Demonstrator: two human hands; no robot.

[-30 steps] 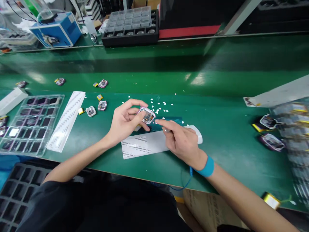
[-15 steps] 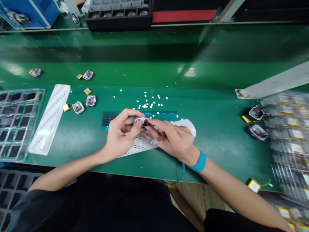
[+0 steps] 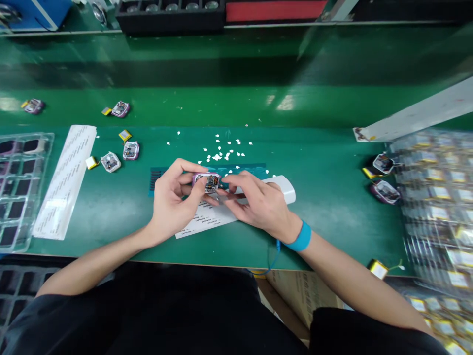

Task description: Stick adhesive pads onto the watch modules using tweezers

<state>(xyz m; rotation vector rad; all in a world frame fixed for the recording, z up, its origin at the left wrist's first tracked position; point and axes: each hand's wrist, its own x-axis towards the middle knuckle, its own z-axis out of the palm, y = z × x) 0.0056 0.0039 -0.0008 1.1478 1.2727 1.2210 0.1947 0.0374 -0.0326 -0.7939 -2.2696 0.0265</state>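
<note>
My left hand (image 3: 175, 199) is closed around a small purple-rimmed watch case (image 3: 210, 181), with its circuit board facing up. The thumb lies across the case's left part. At the right edge of the case is my right hand (image 3: 258, 199), its thumb and index finger bent close together. Something thin and greyish shows between those fingers, too small to name. Beneath both hands lie a printed white sheet (image 3: 207, 217) and a teal strip (image 3: 157, 180). A white rounded object (image 3: 286, 189) lies partly behind my right hand.
Small white stickers (image 3: 218, 157) are scattered beyond my hands. Open watch cases (image 3: 111, 161) with yellow batteries (image 3: 124, 135) lie left. Clear trays (image 3: 27, 197) stand left, and stacked battery trays (image 3: 436, 197) right. A blue wristband (image 3: 303, 236) with a cord circles my right wrist.
The camera view has shifted slightly. The watch case has turned to show more of its circuit board. My right fingers have drawn back a little, and the grey piece under them is less visible.
</note>
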